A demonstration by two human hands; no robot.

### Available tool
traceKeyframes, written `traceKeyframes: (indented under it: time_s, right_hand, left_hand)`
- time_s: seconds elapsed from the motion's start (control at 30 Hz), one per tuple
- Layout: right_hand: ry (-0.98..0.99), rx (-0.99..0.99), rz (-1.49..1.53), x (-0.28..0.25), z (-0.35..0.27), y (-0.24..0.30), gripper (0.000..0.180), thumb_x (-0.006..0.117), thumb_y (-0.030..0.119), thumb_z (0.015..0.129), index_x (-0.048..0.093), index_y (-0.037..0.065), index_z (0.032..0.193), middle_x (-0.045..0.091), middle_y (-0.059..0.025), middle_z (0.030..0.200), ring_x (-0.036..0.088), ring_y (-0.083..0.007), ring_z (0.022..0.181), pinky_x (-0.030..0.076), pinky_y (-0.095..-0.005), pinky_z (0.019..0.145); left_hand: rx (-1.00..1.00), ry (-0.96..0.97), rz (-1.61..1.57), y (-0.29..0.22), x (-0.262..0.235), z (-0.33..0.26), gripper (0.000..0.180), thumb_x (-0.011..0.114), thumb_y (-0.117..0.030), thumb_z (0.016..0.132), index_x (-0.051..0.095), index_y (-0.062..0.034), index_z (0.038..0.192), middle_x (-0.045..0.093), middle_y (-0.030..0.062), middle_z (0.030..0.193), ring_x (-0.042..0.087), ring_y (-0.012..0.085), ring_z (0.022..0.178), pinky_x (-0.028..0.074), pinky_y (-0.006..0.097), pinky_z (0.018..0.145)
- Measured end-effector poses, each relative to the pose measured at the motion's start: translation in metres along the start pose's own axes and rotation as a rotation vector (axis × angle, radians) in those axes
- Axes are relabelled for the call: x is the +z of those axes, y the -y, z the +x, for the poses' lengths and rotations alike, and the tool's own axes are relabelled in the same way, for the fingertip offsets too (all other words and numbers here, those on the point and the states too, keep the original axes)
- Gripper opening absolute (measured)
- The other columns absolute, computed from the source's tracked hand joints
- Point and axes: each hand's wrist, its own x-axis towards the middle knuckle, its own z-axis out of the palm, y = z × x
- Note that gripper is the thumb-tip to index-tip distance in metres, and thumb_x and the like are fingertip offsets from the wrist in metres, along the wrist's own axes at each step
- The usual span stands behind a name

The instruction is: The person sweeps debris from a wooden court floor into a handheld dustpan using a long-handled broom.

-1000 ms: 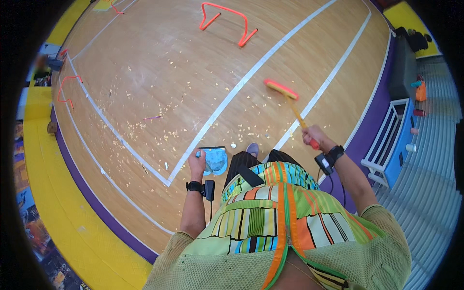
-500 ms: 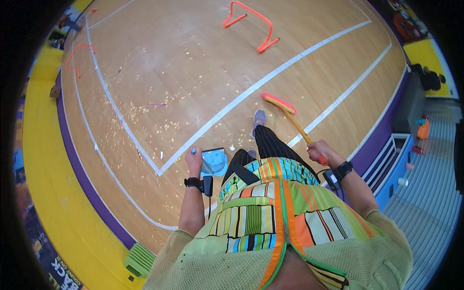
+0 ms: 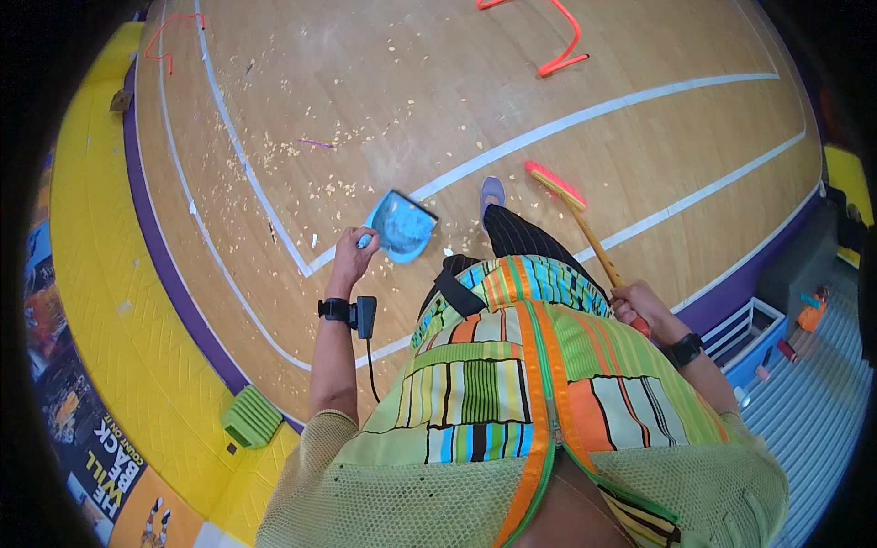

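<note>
Left hand: my left hand (image 3: 350, 254) is closed round the handle of the blue dustpan (image 3: 402, 226), gripping it firmly; a black strap with a small black unit sits on that wrist.
Dustpan: held low in front of me, its mouth turned toward the floor and the white line, just left of my forward shoe (image 3: 492, 194). I cannot tell if it touches the boards.
Right hand: my right hand (image 3: 638, 306) is wrapped round the top of the broom (image 3: 585, 230), wooden stick, pink and orange bristle head resting out ahead near the shoe.
Step in hand: I judge this the gathering stage, pan and broom both carried, neither yet set to a pile.
Next move calls for: pan lip flat on the boards beside a cluster of scraps (image 3: 322, 187), broom drawn toward it in short strokes.
Surface: wooden sports floor (image 3: 658, 137) with white court lines, pale crumbs scattered thickly to my left and ahead.
Border: purple band, then yellow textured matting (image 3: 100, 301) with a green block (image 3: 252, 416) at its edge.
Farther out: an orange hurdle (image 3: 562, 41) well ahead; blue crate (image 3: 754, 333) and grey ribbed flooring at right.
</note>
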Motion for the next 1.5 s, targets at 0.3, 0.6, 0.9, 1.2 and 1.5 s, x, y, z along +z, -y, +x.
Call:
traceKeyframes:
  time_s: [0.3, 0.6, 0.9, 1.2, 1.5]
  right_hand:
    - [0.168, 0.318, 0.358, -0.05, 0.014, 0.111, 0.018, 0.045, 0.011, 0.086, 0.037, 0.004, 0.071, 0.032, 0.0044, 0.054, 0.029, -0.0012, 0.039, 0.024, -0.0125, 0.029]
    - [0.063, 0.197, 0.052, -0.008, -0.014, 0.131, 0.018, 0.044, 0.009, 0.086, 0.037, 0.003, 0.071, 0.034, 0.0017, 0.055, 0.031, -0.0041, 0.04, 0.022, -0.0159, 0.033]
    - [-0.004, 0.218, 0.137, -0.001, -0.01, 0.134, 0.018, 0.045, 0.007, 0.086, 0.04, -0.001, 0.071, 0.035, 0.0007, 0.054, 0.032, -0.0048, 0.038, 0.024, -0.0177, 0.033]
    - [-0.121, 0.101, -0.194, 0.071, -0.02, 0.169, 0.019, 0.048, 0.005, 0.084, 0.042, -0.003, 0.068, 0.04, -0.0039, 0.053, 0.036, -0.008, 0.038, 0.027, -0.0201, 0.034]
    - [-0.118, 0.124, -0.054, 0.101, -0.002, 0.185, 0.019, 0.047, 0.002, 0.085, 0.038, -0.002, 0.068, 0.039, -0.0039, 0.053, 0.039, -0.01, 0.041, 0.029, -0.0231, 0.035]
  left_hand:
    - [-0.011, 0.164, -0.08, 0.008, -0.013, 0.08, 0.024, 0.07, -0.008, 0.069, 0.064, -0.0073, 0.093, 0.06, 0.0094, 0.083, 0.06, 0.0208, 0.075, 0.047, 0.029, 0.068]
    - [-0.211, -0.108, 0.164, 0.061, -0.044, 0.145, 0.028, 0.058, 0.003, 0.065, 0.06, -0.0097, 0.089, 0.054, 0.0157, 0.088, 0.056, 0.0315, 0.082, 0.046, 0.038, 0.072]
    - [-0.318, -0.284, 0.304, 0.092, -0.045, 0.2, 0.021, 0.058, -0.007, 0.065, 0.064, -0.0084, 0.085, 0.05, 0.0191, 0.097, 0.047, 0.0343, 0.099, 0.038, 0.038, 0.086]
    - [-0.219, -0.314, 0.277, 0.019, -0.121, 0.26, 0.045, 0.067, -0.034, 0.073, 0.056, -0.0129, 0.111, 0.053, 0.0136, 0.11, 0.048, 0.0284, 0.104, 0.039, 0.038, 0.088]
    - [0.887, 0.087, -0.97, -0.282, -0.309, 0.255, 0.04, 0.06, -0.019, 0.077, 0.047, 0.0015, 0.11, 0.057, 0.0151, 0.09, 0.055, 0.0201, 0.066, 0.045, 0.025, 0.053]
